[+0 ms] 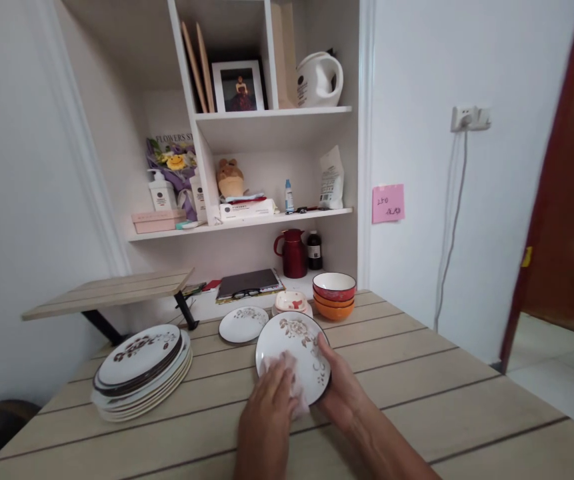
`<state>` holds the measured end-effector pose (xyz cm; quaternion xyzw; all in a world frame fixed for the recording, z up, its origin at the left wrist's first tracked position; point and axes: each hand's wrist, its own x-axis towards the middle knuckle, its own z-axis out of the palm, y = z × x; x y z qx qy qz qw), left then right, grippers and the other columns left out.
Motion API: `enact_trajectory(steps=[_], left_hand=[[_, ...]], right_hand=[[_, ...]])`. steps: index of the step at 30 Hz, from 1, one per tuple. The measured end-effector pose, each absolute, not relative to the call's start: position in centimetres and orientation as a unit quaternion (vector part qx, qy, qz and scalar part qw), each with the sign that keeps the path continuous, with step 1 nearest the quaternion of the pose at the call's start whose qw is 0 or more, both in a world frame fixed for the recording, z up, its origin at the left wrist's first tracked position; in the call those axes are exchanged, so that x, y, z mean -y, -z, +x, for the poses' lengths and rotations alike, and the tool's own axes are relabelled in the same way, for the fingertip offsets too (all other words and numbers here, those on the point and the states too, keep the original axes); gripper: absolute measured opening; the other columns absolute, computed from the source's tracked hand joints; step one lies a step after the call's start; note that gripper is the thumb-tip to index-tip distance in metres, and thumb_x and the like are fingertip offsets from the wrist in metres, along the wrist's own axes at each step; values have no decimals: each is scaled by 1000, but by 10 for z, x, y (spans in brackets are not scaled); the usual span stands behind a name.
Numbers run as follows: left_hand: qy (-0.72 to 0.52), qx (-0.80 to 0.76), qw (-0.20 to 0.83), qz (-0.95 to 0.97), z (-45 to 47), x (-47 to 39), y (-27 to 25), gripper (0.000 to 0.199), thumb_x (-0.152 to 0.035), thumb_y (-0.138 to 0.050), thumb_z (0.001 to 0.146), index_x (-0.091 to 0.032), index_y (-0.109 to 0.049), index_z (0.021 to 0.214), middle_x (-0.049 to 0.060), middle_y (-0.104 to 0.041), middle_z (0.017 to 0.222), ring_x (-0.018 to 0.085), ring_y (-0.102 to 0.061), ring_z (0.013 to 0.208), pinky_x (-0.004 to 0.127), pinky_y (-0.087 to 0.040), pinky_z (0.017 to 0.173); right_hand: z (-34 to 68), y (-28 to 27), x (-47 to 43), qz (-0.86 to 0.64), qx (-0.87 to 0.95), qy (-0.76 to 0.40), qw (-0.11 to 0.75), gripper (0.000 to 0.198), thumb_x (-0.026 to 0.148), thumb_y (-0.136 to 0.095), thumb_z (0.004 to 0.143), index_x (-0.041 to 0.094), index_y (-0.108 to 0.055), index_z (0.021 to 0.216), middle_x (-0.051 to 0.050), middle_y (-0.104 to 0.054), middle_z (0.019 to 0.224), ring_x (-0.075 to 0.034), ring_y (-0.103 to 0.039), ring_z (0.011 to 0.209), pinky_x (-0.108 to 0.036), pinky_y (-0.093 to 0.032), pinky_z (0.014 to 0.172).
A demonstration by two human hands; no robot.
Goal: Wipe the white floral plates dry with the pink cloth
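Note:
A white plate [294, 347] with a brown flower pattern and dark rim is tilted up above the table. My right hand [339, 387] grips it at its right edge, thumb on the face and the other fingers hidden behind. Against the plate's lower left face, my left hand [271, 400] presses a pale pink cloth [299, 393]. Just behind lies another flowered plate [244, 325], flat on the table. To the left rises a stack of plates [141, 370], the top ones flowered with dark rims.
Stacked bowls [334, 300], red over orange, stand at the back right beside small patterned dishes [291, 303]. A raised wooden shelf [111, 290] on black legs overhangs the back left. Behind the slatted table [207, 433] are a red jug [294, 255] and a laptop-like dark slab [247, 283].

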<state>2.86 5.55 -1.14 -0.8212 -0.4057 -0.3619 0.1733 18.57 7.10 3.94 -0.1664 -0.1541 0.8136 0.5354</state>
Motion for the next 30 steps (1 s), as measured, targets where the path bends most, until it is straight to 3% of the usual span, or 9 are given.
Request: enact_trajectory(steps=[4,8,14,18,23,30], left_hand=[[367,361,221,-829,32,-54,7,57,-6,-45,86,-25,-43,139,4,-55,137,22,-48,129,39,-55,94],[349,353,258,-829,24,-55,-2,58,-6,-39,87,-25,-38,142,3,-54,138,21,-46,131,43,-48,102],[333,497,264,-756,8,-55,-11,57,-6,-40,89,-30,-39,141,3,-49,142,22,-45,131,52,-35,109],[351,556,239,-714,0,-59,-9,51,-13,-46,90,-25,-41,140,8,-55,136,25,-49,128,54,-38,106],[372,464,215,-775,13,-61,2,57,-8,-49,86,-24,-41,141,6,-54,138,23,-46,130,43,-48,102],[362,341,210,-842,28,-56,2,62,-8,-39,89,-22,-25,148,9,-50,141,23,-41,134,43,-44,106]], right_hand=[[180,-40,-66,-179,177,-829,499,61,57,-54,83,7,-62,118,-16,-72,107,-26,-66,103,-39,-44,97],[164,-36,-55,-181,190,-851,456,61,56,-57,82,8,-62,120,-16,-72,109,-26,-66,103,-38,-44,98],[148,-30,-45,-184,183,-853,454,55,48,-60,83,9,-60,123,-15,-73,105,-25,-66,102,-38,-42,99],[154,-31,-50,-202,182,-846,459,60,52,-61,80,11,-60,123,-16,-73,105,-28,-67,101,-42,-43,98],[172,-37,-62,-196,160,-821,511,58,53,-58,82,11,-59,122,-15,-73,106,-28,-66,102,-44,-45,95],[174,-41,-59,-203,176,-824,499,58,54,-58,82,10,-62,119,-15,-73,103,-26,-68,97,-40,-47,93]])
